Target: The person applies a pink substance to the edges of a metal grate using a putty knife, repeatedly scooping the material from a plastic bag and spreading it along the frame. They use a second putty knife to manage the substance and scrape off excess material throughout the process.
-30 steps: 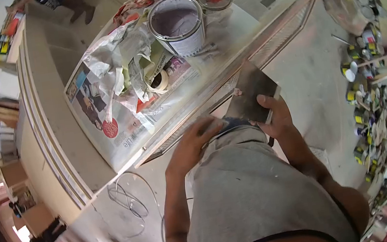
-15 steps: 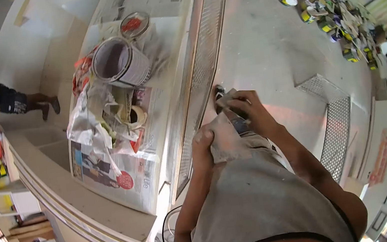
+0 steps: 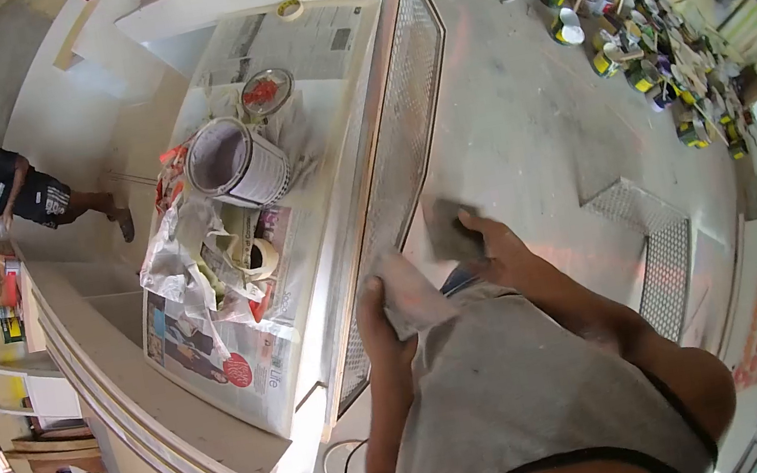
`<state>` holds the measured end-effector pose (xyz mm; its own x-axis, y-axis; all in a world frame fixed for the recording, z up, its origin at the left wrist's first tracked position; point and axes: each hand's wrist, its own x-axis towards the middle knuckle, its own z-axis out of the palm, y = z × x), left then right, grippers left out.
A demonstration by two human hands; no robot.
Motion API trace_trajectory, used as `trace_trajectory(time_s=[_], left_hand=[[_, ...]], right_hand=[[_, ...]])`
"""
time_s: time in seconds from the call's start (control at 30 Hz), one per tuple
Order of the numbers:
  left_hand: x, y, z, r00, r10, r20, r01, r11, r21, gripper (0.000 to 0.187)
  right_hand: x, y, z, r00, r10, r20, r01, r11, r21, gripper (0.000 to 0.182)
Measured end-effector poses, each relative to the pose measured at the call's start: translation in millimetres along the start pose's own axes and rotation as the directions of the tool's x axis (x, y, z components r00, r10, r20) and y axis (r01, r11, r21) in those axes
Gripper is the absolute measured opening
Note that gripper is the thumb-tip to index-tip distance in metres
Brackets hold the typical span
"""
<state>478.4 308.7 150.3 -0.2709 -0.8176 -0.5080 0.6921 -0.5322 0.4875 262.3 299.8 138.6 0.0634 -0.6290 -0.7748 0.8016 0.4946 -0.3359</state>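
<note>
A pale pinkish sheet (image 3: 414,292) is gripped between the thumb and fingers of my left hand (image 3: 380,320), in front of the grey shirt. My right hand (image 3: 495,243) holds a dark grey pad (image 3: 454,231) just to the right, apart from the sheet. Both pieces are a little blurred. To the left, a paint bucket (image 3: 262,173) stands on the newspaper-covered surface, beside a round lid with red on it (image 3: 267,92). Crumpled paper (image 3: 180,253) and a roll of tape (image 3: 261,259) lie below the bucket.
A metal mesh panel (image 3: 400,124) stands between the newspaper surface and the floor. Another mesh piece (image 3: 660,276) is at the right. Many paint cans (image 3: 645,75) lie at the upper right. A person (image 3: 25,193) bends over at the far left.
My hands have moved apart; the left went left and down with the sheet, and the grey pad in my right hand now shows its broad face. The person at the left has shifted slightly.
</note>
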Motion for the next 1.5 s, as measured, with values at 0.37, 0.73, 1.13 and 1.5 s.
trace_trajectory(time_s=[0.37,0.73,1.13,1.5], left_hand=[[26,-121,99,0.963,0.265,-0.055,-0.269,0.960,-0.076,0.039],[53,-150,169,0.803,-0.303,0.514,0.378,0.925,-0.045,0.030],[74,-166,144,0.733,-0.336,0.591,0.559,0.793,-0.243,0.033],[86,-128,184,0.835,0.550,0.011,-0.550,0.835,0.038,0.038]], right_hand=[[-7,-91,-65,0.409,-0.905,0.115,0.848,0.331,-0.414,0.037],[-13,-173,-165,0.840,-0.490,0.234,0.511,0.859,-0.034,0.036],[-50,-190,-135,0.790,-0.487,0.372,0.606,0.711,-0.356,0.032],[-68,-159,-115,0.707,-0.659,0.257,0.683,0.731,-0.007,0.026]])
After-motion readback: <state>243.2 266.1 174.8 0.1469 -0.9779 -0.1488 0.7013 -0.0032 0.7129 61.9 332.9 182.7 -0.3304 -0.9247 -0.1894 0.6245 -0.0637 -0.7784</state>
